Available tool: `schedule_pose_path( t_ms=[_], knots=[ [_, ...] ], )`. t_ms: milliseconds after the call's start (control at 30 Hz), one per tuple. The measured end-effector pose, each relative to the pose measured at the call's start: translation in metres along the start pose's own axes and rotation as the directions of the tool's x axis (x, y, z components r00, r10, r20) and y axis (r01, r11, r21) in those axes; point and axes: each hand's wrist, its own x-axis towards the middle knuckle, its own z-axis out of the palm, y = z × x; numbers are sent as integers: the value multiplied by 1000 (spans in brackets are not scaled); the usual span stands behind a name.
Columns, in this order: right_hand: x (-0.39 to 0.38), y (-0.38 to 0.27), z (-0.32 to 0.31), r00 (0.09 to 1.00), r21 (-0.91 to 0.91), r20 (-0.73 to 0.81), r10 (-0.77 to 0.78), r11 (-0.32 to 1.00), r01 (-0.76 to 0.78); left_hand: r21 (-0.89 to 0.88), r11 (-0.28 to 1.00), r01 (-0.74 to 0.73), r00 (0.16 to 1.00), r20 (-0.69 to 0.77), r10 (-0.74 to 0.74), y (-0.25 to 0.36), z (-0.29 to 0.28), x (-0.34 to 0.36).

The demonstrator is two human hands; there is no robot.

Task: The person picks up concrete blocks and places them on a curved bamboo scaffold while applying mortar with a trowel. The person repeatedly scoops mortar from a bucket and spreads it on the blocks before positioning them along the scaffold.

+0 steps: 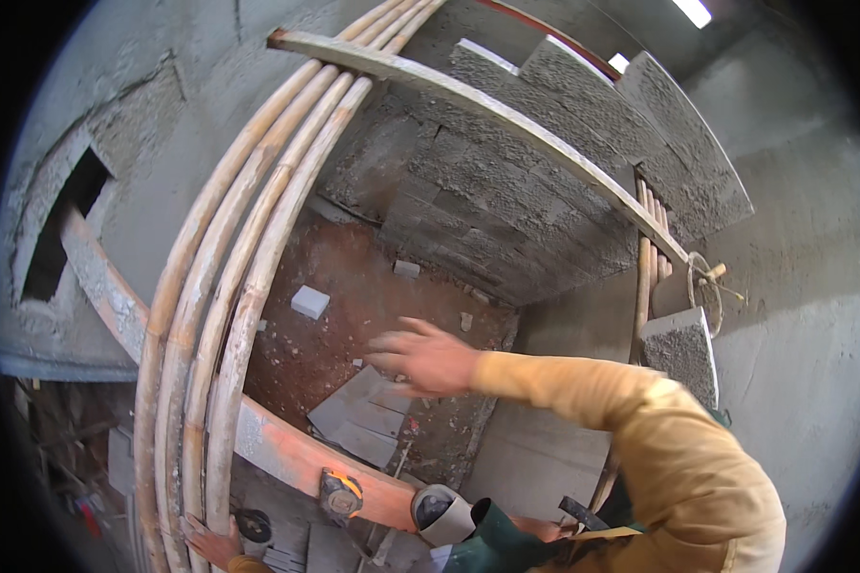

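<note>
Bamboo first – four pale poles [273,253] sweep down the person's left side, and the left hand [215,544] is on them near the bottom of the view, fingers laid across the lower lengths. Whether those fingers curl round and grip, I cannot tell; the underside is hidden.

Out in front, the right hand [432,361] hangs at the end of a stretched arm in a mustard sleeve [564,382], blurred, fingers spread, nothing visible between them. Behind it in view lies the reddish floor [339,253], with a white block [310,302] and some grey slabs [363,415] on it; no contact shows with any of that.

Across the lower middle runs an orange-stained board [287,449], passing the poles, with a rounded orange-and-black tool [341,493] resting on it. Higher up, a timber batten [478,97] crosses the poles, in front of a rough block wall [506,205].

So the step in hand, as I judge it: bracing on the bamboo with one arm while the other reaches free. Any move from here calls for a sure left hold, balance kept – and a right sleeve clear of that tool.
</note>
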Motion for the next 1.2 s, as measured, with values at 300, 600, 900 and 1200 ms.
schedule_pose_path(
  t_ms=[300,600,900,1200],
  knots=[
    [-375,-24,-131,807,349,53,589,746,-567,386,922,31,845,482,-230,57,-66,34],
    [-464,-20,-148,843,610,-187,505,732,-304,-599,643,-477,808,-12,589,303,-363,14],
    [-539,26,-177,845,731,-356,400,682,-15,-717,23,-697,313,-275,909,438,-596,-214],
    [-579,54,-178,872,734,-397,286,669,115,-668,281,-689,364,17,931,511,-523,-284]
  ],
)
